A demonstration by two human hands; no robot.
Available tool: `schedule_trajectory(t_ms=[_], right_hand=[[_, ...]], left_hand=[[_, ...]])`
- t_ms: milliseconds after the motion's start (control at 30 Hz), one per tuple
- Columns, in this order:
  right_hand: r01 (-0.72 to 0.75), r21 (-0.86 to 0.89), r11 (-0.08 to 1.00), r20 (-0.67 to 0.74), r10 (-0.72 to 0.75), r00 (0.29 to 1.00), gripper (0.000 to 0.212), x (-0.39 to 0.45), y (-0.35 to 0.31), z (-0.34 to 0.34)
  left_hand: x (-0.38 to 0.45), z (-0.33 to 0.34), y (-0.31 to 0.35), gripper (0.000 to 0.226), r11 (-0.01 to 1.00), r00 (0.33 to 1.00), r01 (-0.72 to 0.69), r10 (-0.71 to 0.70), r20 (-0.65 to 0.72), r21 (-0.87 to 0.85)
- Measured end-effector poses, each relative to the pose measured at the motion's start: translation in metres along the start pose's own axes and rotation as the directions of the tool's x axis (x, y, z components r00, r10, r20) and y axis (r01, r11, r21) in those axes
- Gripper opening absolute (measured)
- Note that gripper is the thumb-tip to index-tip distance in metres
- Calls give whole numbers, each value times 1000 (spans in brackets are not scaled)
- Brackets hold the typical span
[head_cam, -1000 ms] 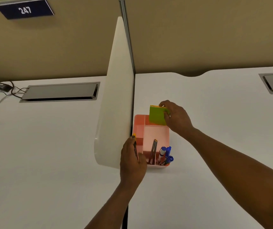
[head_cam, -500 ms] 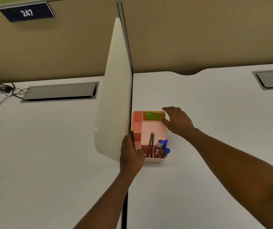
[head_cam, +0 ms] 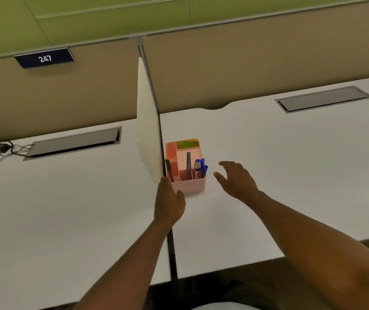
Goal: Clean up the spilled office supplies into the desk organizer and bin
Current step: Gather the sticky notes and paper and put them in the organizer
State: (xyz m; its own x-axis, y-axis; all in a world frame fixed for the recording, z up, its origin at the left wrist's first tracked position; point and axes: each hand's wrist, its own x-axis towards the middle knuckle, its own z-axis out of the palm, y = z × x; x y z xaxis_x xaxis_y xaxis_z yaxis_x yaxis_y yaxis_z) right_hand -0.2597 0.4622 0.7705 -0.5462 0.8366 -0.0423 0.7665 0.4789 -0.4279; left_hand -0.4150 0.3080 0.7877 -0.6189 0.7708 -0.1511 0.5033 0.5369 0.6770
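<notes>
The left hand (head_cam: 169, 201), at lower centre of the frame, is open and holds nothing; its fingertips reach the near left corner of the pink organizer (head_cam: 189, 186). The right hand (head_cam: 237, 179), also open and empty, hovers just right of the organizer. The organizer stands at frame centre on the white desk (head_cam: 268, 175), against the divider (head_cam: 148, 130). It contains sticky notes (head_cam: 188, 144), blue markers (head_cam: 201, 167) and a black pen (head_cam: 169, 170).

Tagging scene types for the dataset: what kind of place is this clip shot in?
Most likely an open-plan office. White desks sit against a tan cubicle partition carrying a numbered sign, "247". A white divider splits two seats, each with a cable hatch. A pink desk organizer holds pens.
</notes>
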Motion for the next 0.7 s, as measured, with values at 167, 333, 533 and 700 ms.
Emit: schedule_trajectory(t_ms=[167,333,533,700], right_hand=[[-56,15,998,-62,57,996,50,-92,-2,-3],[-115,16,993,-109,116,987,52,-177,-5,-4],[-183,6,983,-150,182,972,54,-263,3,-14],[-281,-25,959,-215,269,939,56,-313,23,-24]], left_hand=[[-59,-5,-8,57,985,987,-156,154,42,71],[-112,-3,-14,61,938,958,-279,255,135,205],[-169,6,-7,64,898,929,-355,305,211,262],[-202,26,3,65,852,887,-453,399,233,263]])
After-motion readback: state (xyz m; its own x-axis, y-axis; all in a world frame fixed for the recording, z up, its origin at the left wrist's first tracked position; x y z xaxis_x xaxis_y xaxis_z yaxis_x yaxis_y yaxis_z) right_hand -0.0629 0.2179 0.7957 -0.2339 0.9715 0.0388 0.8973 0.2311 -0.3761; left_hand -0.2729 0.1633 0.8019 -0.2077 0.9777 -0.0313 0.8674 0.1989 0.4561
